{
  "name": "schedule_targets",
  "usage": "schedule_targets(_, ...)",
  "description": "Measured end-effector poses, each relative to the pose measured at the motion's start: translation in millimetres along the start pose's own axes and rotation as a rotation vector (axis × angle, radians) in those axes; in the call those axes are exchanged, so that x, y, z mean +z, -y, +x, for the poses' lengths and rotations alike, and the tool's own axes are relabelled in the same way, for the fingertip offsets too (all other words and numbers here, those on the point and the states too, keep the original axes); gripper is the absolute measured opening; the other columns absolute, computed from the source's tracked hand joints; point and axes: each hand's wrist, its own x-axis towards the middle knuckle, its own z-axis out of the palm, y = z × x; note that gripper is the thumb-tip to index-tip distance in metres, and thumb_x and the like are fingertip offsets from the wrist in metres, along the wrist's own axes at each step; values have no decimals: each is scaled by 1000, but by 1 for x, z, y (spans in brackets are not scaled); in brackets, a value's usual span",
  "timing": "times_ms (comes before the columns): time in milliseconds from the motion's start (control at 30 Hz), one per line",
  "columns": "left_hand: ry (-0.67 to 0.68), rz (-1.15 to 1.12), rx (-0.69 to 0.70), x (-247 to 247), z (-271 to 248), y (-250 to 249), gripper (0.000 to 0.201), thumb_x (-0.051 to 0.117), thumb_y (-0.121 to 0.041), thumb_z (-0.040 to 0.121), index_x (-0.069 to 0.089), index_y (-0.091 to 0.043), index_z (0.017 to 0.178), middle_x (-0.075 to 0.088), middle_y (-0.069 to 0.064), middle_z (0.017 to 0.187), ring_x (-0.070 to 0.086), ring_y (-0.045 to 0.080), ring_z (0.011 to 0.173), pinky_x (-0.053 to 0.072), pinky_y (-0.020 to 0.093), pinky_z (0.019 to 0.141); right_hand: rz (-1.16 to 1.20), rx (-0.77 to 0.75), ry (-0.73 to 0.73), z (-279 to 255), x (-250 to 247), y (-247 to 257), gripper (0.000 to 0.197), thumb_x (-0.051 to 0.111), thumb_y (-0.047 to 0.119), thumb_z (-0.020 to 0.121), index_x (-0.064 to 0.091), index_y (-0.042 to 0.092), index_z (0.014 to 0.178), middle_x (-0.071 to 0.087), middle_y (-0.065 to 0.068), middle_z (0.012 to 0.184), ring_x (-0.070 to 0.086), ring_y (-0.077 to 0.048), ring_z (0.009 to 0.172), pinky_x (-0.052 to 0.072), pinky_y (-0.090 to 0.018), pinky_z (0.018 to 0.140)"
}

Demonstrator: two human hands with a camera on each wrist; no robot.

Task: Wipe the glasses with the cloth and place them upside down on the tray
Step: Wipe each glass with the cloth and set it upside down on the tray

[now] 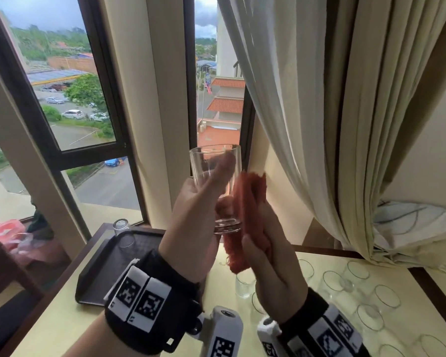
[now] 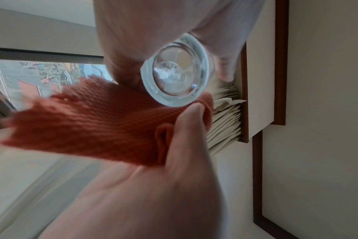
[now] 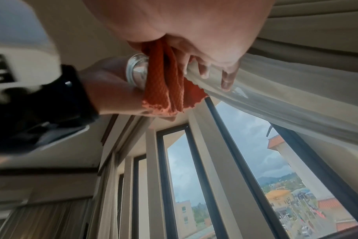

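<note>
My left hand (image 1: 196, 199) grips a tall clear glass (image 1: 214, 163), held upright and raised in front of the window, thumb across its front. My right hand (image 1: 271, 264) pinches a folded orange cloth (image 1: 250, 202) and holds it against the glass's right side, down near the base. The left wrist view looks up at the thick glass base (image 2: 174, 72), with the cloth (image 2: 92, 122) beside it under my right thumb. The dark brown tray (image 1: 101, 274) lies on the table at lower left. One glass (image 1: 122, 233) stands upside down at its far corner.
Several more clear glasses (image 1: 358, 279) stand on the cream table (image 1: 62, 328) at the right, and a small one (image 1: 243, 286) is just below my hands. A pale curtain (image 1: 319, 99) hangs close on the right. The window frame (image 1: 93, 153) is straight ahead.
</note>
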Motion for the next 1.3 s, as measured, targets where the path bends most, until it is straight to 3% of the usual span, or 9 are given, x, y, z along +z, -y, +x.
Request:
schedule_targets(100,-14,-27,20,7,-2,4,108,88,-72,63,54,-3,139,66,0,80,64,19,68,55,33,62,144,112,-75,22,-5,9,56,45,29,107,37,28,162,63,-12,142,69,-37,113,59,-66,82)
schedule_targets(233,-63,49,-3,9,-3,8,88,65,-85,73,74,-13,123,67,9,108,62,27,98,56,43,90,137,-17,-78,40,-6,25,56,43,18,109,32,10,163,44,-13,163,42,-35,151,37,-62,120)
schedule_targets(467,-66,101,17,-10,-1,1,67,43,-70,100,70,-16,131,80,13,117,77,27,111,61,38,94,-208,-213,107,-1,5,4,62,45,15,100,33,0,159,30,-12,171,22,-40,159,26,-67,122)
schedule_targets(667,-85,80,24,-7,-3,11,76,40,-74,97,67,-17,139,73,18,108,74,31,92,59,41,71,52,95,-79,24,5,3,62,44,38,106,27,33,165,53,-5,155,66,-36,122,59,-66,81)
schedule_targets(800,-94,74,43,0,0,15,70,37,-75,104,71,-22,136,73,23,124,68,49,118,59,59,96,-58,-127,-34,41,0,19,61,43,10,106,25,10,165,27,0,173,25,-26,160,31,-60,124)
schedule_targets(900,-65,37,4,-6,3,12,60,40,-70,102,72,-27,127,80,1,120,73,25,117,60,45,97,-261,-242,81,26,0,13,60,45,15,101,34,-1,158,27,-11,172,20,-37,160,25,-65,124)
schedule_targets(1000,-56,91,15,-11,3,8,66,32,-66,105,65,-19,137,80,13,118,77,30,112,59,48,98,-286,-226,107,-3,-1,-7,62,44,19,100,36,0,158,29,-14,171,19,-41,160,24,-66,123)
schedule_targets(1200,-89,112,42,0,1,16,67,35,-68,102,66,-21,138,71,13,98,75,25,81,60,38,66,143,154,-121,11,-2,-3,54,46,30,108,38,28,161,67,-9,134,69,-39,95,59,-62,66)
schedule_targets(1300,-93,81,16,8,0,19,70,42,-79,99,71,-25,135,68,23,115,69,31,95,61,47,74,138,83,-125,29,-9,12,58,42,17,107,32,20,164,53,-8,156,58,-25,137,56,-51,103)
